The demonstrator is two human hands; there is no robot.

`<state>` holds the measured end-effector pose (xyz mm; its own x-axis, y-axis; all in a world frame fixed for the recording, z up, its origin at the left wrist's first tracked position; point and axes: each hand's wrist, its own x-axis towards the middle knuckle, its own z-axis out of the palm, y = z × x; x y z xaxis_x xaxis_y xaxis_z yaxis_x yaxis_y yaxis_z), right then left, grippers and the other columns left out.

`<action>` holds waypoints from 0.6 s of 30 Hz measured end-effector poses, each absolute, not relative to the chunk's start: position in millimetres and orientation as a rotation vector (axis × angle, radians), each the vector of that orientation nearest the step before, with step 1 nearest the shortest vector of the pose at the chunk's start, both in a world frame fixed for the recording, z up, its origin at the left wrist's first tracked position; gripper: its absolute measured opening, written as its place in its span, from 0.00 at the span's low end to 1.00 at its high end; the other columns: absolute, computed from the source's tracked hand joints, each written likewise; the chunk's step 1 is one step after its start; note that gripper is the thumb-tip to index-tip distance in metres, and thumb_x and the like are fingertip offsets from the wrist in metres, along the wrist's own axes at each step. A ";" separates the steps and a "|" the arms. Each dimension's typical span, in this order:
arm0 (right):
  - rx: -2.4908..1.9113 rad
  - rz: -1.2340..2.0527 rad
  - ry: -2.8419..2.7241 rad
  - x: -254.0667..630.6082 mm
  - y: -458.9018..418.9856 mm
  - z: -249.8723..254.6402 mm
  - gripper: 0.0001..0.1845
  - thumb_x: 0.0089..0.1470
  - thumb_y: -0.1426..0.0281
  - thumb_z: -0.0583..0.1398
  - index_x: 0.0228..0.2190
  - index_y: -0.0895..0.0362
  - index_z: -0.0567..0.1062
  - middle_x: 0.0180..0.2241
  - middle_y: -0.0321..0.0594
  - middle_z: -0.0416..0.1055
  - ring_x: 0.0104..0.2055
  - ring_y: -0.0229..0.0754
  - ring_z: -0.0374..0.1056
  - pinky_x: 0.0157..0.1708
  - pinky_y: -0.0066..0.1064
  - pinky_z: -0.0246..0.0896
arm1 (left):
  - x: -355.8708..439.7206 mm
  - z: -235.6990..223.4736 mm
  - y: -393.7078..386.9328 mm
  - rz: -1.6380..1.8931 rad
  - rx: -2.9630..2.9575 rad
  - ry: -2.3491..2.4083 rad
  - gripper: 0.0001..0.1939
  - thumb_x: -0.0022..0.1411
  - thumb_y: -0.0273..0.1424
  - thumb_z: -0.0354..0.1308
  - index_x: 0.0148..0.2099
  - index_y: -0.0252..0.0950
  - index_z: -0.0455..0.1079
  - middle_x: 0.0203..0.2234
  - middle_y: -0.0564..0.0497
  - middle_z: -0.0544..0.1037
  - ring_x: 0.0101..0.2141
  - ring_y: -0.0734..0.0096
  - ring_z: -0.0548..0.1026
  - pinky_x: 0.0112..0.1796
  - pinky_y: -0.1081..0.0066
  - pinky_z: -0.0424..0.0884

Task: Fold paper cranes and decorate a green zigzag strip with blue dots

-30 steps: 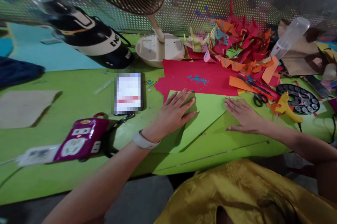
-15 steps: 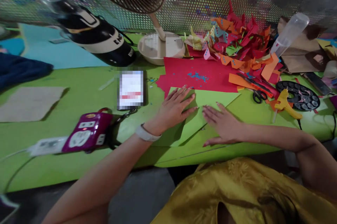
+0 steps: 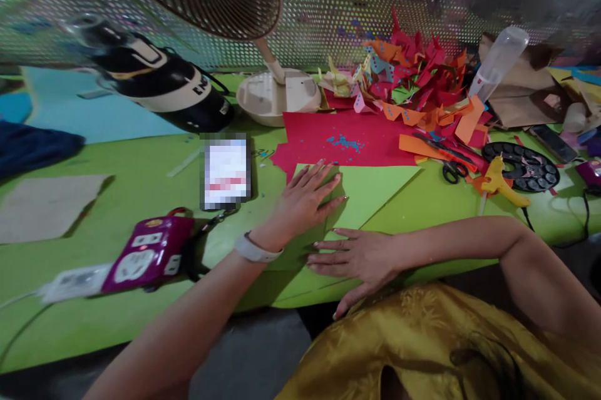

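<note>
A folded light green paper sheet (image 3: 375, 187) lies on the green table (image 3: 141, 181) in front of me. My left hand (image 3: 305, 200) rests flat on the sheet's left part, fingers spread, a white band on the wrist. My right hand (image 3: 359, 256) lies flat and open along the sheet's near folded edge, fingers pointing left, just below my left hand. Neither hand holds anything.
A red sheet (image 3: 347, 140) lies behind the green one, with a heap of coloured paper scraps (image 3: 413, 84) beyond. Scissors (image 3: 448, 165), a yellow glue gun (image 3: 502, 187), a phone (image 3: 226, 171), a purple power strip (image 3: 145, 256), a fan base (image 3: 277, 96) and a black bag (image 3: 154, 84) stand around.
My right hand has slid from the sheet's right side leftward and toward me along the fold. My left hand has stayed pressed on the sheet.
</note>
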<state>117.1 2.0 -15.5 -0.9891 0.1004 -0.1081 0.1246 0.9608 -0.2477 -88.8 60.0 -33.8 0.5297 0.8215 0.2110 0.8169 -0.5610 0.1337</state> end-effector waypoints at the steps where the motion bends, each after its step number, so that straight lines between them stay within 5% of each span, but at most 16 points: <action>1: 0.246 -0.415 3.021 126.7 6.1 -16.3 0.46 0.61 0.43 0.50 0.66 0.64 0.54 0.69 0.48 0.49 0.72 0.50 0.41 0.70 0.48 0.34 | -89.3 -35.0 60.2 0.404 2.727 1.467 0.26 0.70 0.45 0.46 0.63 0.37 0.65 0.65 0.39 0.63 0.66 0.47 0.58 0.63 0.45 0.55; 10: 1.344 -0.395 2.733 252.1 55.3 -10.3 0.48 0.63 0.43 0.42 0.68 0.67 0.49 0.70 0.57 0.40 0.72 0.56 0.37 0.69 0.56 0.35 | -90.4 -40.0 60.7 0.464 2.757 1.453 0.26 0.71 0.48 0.44 0.62 0.40 0.66 0.64 0.41 0.65 0.65 0.47 0.60 0.62 0.45 0.58; 15: 1.545 -0.313 2.634 264.9 64.9 -2.9 0.45 0.64 0.44 0.42 0.66 0.67 0.56 0.68 0.60 0.50 0.71 0.58 0.44 0.68 0.59 0.31 | -92.7 -41.5 61.5 0.477 2.784 1.456 0.26 0.71 0.47 0.44 0.63 0.41 0.65 0.64 0.42 0.66 0.65 0.48 0.61 0.62 0.45 0.59; 18: 1.597 -0.236 2.726 251.5 72.8 0.4 0.41 0.64 0.46 0.45 0.63 0.64 0.62 0.66 0.57 0.57 0.68 0.58 0.51 0.67 0.57 0.38 | -94.1 -41.2 62.3 0.420 2.801 1.435 0.28 0.71 0.47 0.43 0.64 0.38 0.64 0.64 0.39 0.65 0.64 0.47 0.61 0.62 0.45 0.59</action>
